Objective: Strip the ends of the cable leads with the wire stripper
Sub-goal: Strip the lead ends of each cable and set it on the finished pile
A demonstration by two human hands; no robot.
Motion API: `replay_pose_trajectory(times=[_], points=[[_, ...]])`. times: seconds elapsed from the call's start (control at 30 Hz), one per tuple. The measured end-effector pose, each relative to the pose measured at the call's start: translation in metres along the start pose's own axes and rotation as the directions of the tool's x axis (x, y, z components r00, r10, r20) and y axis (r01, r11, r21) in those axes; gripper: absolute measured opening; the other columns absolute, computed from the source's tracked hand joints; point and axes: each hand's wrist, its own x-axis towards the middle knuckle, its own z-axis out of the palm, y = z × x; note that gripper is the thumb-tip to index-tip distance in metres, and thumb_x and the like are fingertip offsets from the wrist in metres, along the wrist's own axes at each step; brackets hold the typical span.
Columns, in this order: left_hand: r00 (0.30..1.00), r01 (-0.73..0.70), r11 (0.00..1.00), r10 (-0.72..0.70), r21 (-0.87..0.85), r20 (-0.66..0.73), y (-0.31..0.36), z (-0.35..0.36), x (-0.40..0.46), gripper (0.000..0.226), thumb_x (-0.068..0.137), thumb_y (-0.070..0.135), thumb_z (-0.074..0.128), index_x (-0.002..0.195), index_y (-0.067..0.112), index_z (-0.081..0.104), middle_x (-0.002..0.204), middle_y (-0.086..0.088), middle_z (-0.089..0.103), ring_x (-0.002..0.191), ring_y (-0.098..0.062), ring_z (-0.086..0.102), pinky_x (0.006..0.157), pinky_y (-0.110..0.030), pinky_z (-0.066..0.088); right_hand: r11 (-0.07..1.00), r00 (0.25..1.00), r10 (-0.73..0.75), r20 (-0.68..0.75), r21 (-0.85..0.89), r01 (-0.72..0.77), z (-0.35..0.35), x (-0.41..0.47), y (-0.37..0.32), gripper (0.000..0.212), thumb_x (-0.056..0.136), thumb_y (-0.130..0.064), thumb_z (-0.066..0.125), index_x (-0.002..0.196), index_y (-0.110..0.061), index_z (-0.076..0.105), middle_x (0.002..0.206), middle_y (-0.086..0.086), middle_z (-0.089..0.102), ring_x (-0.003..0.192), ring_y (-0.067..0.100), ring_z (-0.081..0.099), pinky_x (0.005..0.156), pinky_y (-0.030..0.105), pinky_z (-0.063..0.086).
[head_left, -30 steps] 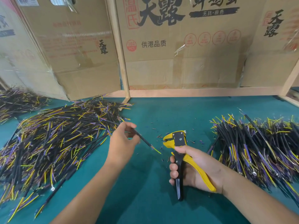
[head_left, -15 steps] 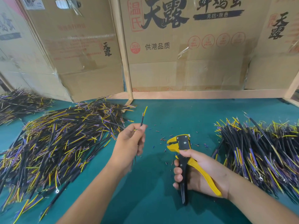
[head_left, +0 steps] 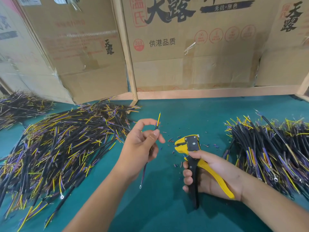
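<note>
One cable (head_left: 157,127) stands pinched in the left hand (head_left: 142,148), yellow lead up at 12 o'clock. The right hand (head_left: 212,174) grips the wire stripper (head_left: 190,146) at 3 o'clock; feed only the tip squarely in.

One cable pile (head_left: 63,148) lies at left on the table (head_left: 184,114), another pile (head_left: 270,151) at right, boxes (head_left: 192,47) behind; a third heap (head_left: 18,104), possibly cables, upper left.
</note>
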Motion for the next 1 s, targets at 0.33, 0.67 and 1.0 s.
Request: replay_pose_trajectory(times=[0.33,0.67,1.0], points=[[0.994,-0.098,0.980,0.104,0.172,-0.026,-0.002,0.001,0.001,0.006,0.101,0.021,0.052,0.095,0.018,0.052,0.077,0.002,0.069,0.048,-0.004,0.034,0.047,-0.014,0.028,1.000,1.000,-0.011,0.021,0.008,0.011,-0.003,0.001,0.000,0.037,0.091,-0.040,0.069,0.091,-0.003,0.068,0.081,0.014,0.057,0.072,0.032,0.057,0.088,0.053,0.049],[0.995,-0.096,0.953,0.100,0.287,0.000,0.001,0.000,0.000,0.028,0.104,0.022,0.046,0.100,0.012,0.072,0.085,0.015,0.069,0.062,0.007,0.047,0.059,-0.010,0.035,0.997,0.996,-0.079,-0.041,-0.029,0.078,0.019,-0.007,0.000,0.037,0.081,-0.039,0.079,0.087,-0.005,0.068,0.078,0.013,0.055,0.068,0.030,0.056,0.079,0.050,0.052],[0.978,-0.205,0.851,0.168,0.483,0.121,-0.005,0.013,-0.009,0.020,0.102,0.023,0.052,0.098,0.036,0.066,0.080,0.010,0.065,0.059,-0.002,0.043,0.057,-0.018,0.038,0.929,0.915,-0.368,-0.166,-0.028,0.369,0.071,-0.025,0.008,0.032,0.072,-0.036,0.076,0.083,-0.008,0.064,0.073,0.012,0.052,0.064,0.028,0.053,0.068,0.045,0.055]])
